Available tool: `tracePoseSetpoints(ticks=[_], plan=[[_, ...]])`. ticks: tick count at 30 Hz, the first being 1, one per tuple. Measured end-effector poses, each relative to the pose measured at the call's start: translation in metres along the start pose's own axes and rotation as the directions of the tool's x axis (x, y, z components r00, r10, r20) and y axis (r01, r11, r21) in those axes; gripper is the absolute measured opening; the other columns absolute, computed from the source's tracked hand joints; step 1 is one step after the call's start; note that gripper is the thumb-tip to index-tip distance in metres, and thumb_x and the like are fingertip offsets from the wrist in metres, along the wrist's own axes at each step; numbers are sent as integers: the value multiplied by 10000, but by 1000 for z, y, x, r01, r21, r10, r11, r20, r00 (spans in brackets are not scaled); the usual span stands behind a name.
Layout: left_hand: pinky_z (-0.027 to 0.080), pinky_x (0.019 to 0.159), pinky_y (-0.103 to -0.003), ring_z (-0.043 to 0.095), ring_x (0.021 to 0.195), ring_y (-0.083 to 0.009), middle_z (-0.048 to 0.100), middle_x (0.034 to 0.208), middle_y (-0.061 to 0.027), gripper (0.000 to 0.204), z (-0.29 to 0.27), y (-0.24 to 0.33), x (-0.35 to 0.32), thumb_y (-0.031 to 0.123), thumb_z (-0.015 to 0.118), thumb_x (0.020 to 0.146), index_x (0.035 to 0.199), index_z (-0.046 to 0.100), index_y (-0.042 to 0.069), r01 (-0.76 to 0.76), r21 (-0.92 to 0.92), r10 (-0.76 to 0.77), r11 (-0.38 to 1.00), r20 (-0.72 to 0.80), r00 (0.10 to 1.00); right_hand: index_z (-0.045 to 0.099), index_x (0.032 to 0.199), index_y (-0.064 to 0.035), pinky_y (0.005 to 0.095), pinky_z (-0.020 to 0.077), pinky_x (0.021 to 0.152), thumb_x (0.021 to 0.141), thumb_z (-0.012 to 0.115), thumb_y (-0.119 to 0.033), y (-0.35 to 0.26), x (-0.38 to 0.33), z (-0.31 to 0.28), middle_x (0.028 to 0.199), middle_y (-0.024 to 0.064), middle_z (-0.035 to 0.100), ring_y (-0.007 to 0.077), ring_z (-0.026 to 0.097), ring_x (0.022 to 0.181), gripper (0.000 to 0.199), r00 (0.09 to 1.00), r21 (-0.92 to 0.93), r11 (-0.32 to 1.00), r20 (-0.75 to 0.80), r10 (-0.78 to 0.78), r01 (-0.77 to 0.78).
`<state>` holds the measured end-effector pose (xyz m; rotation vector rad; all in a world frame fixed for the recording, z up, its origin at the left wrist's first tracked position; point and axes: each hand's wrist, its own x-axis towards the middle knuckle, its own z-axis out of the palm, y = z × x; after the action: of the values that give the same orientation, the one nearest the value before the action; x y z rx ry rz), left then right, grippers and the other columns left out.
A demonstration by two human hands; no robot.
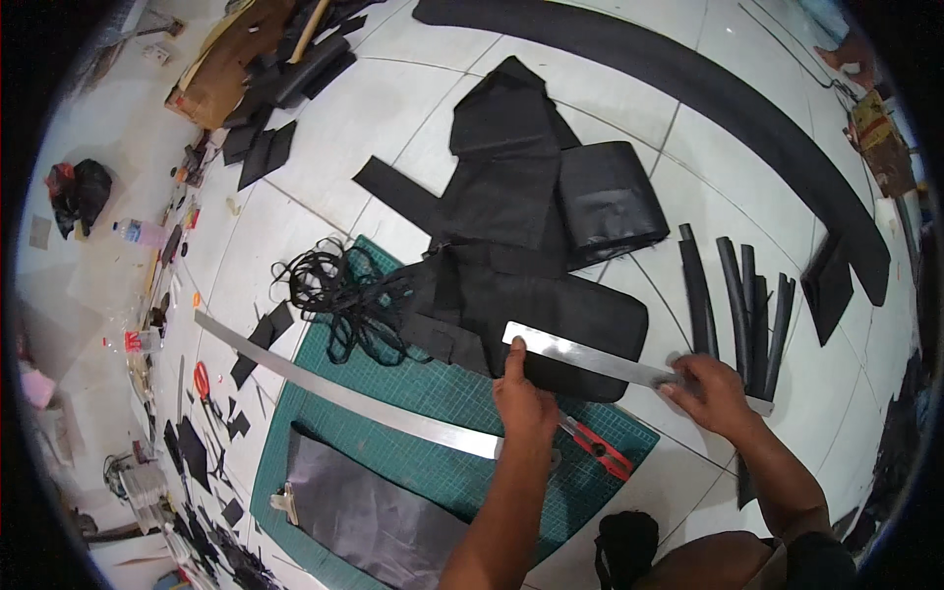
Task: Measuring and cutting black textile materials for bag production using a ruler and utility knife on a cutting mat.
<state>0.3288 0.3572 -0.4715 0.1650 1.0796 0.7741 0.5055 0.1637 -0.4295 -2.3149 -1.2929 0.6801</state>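
Note:
A short metal ruler lies slantwise between my hands, over folded black fabric pieces. My left hand grips it near its left end, thumb on top and the other fingers mostly hidden. My right hand pinches it between thumb and fingers farther right, and the ruler's right end shows beyond that hand. Under my left forearm runs a longer metal ruler, across the green cutting mat. A red utility knife rests on the mat just right of my left wrist.
Black cord is heaped at the mat's far edge. A dark sheet with a metal clip lies nearby. Black foam tubes sit at right; a long black strip curves behind. Red-handled scissors and scraps are at left.

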Motion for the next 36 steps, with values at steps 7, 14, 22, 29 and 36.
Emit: tracePoseSetpoints(ticks=[7,14,22,29,36], plan=[[513,885,-408,633,982,-254,637,1081,-131,353,-4,-1,5,222,649,899,1106,579,-55,-10,37,10,999,1,1000,641,929,17,308,469,615,874,671,-420,-16,49,15,764,99,628,160,601,715,442,928,456,822,301,218,-341],[489,944,-416,609,1051,-278,614,1139,-152,363,-5,-2,7,219,626,916,1130,558,-67,-25,40,24,999,10,1000,640,850,-25,264,408,583,878,672,-440,-8,70,25,680,19,583,98,503,622,417,846,616,598,484,225,-512],[301,1086,-531,428,1281,-355,455,1365,-207,510,-4,-1,7,291,544,946,1324,421,-28,41,113,-43,993,12,999,640,929,-45,250,427,718,921,638,-374,-14,71,12,804,24,611,103,533,755,329,799,629,527,573,182,-571],[425,1018,-467,545,1154,-324,546,1244,-212,457,-2,-1,6,236,579,935,1242,476,-86,38,73,-36,997,-31,999,643,933,-41,256,460,775,932,628,-355,-4,69,20,829,21,616,102,560,808,314,818,675,504,560,127,-540],[433,1013,-462,553,1143,-326,549,1241,-209,454,-3,-3,7,226,584,930,1243,477,-85,28,74,-26,997,-28,999,641,918,-41,257,460,745,926,635,-370,-2,71,19,815,22,614,99,557,804,329,809,663,507,574,128,-551]])
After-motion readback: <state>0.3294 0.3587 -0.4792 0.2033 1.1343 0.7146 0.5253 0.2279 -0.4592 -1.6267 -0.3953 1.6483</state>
